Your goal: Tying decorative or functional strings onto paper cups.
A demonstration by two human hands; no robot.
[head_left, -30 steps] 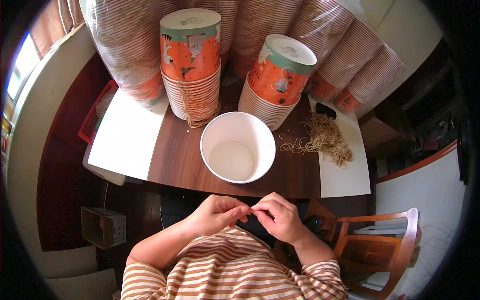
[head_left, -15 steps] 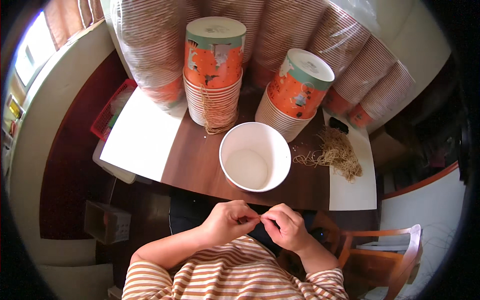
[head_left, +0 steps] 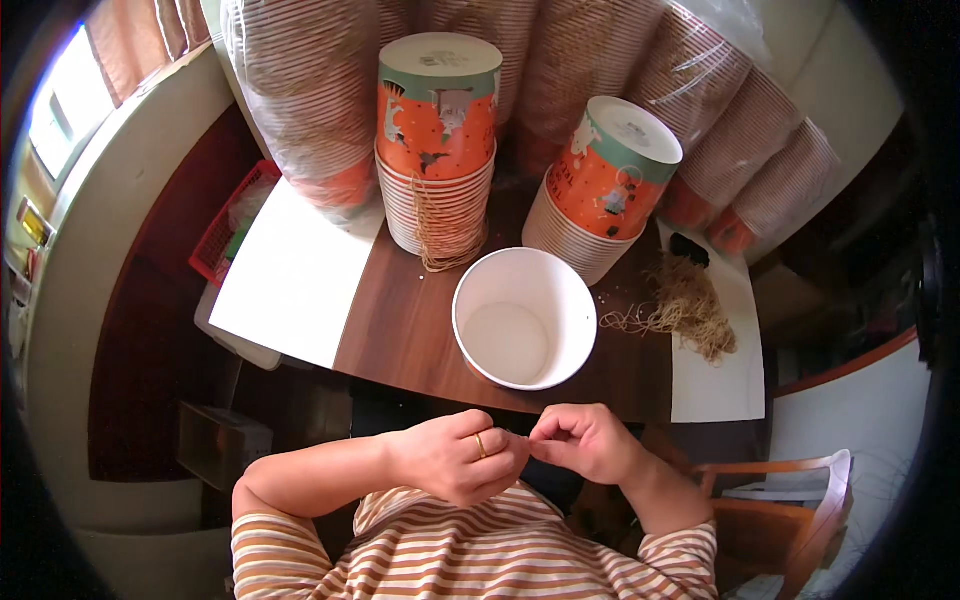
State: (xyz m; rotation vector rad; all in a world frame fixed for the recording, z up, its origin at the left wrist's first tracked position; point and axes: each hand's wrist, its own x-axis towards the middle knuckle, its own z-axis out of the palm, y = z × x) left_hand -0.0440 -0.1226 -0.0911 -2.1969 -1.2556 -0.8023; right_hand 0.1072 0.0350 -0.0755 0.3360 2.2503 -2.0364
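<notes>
My left hand [head_left: 460, 455], a ring on one finger, is turned with its back up and its fingers curled closed. Thumb and fingertips of my right hand [head_left: 590, 442] pinch together right against the left fingertips. Whatever lies between them is too small to make out. Just beyond the hands a white-lined paper bucket [head_left: 572, 310] stands upright, its mouth up; I see nothing inside. Beige strings [head_left: 440, 235] hang down the side of the left stack of upturned orange-and-green paper buckets [head_left: 435, 130]. A loose tangle of beige string [head_left: 705, 315] lies at the right.
Another upturned bucket stack [head_left: 605, 195] leans behind the open bucket. Tall plastic-wrapped stacks [head_left: 300, 100] line the back. White sheets [head_left: 295, 275] cover parts of the brown table [head_left: 400, 330]. A red basket [head_left: 215, 245] sits left; a wooden chair [head_left: 770, 530] stands right.
My left hand has rolled over so its back and ring show. Both hands stay together at the fingertips. The whole view has shifted slightly, with the table things appearing a little farther right.
</notes>
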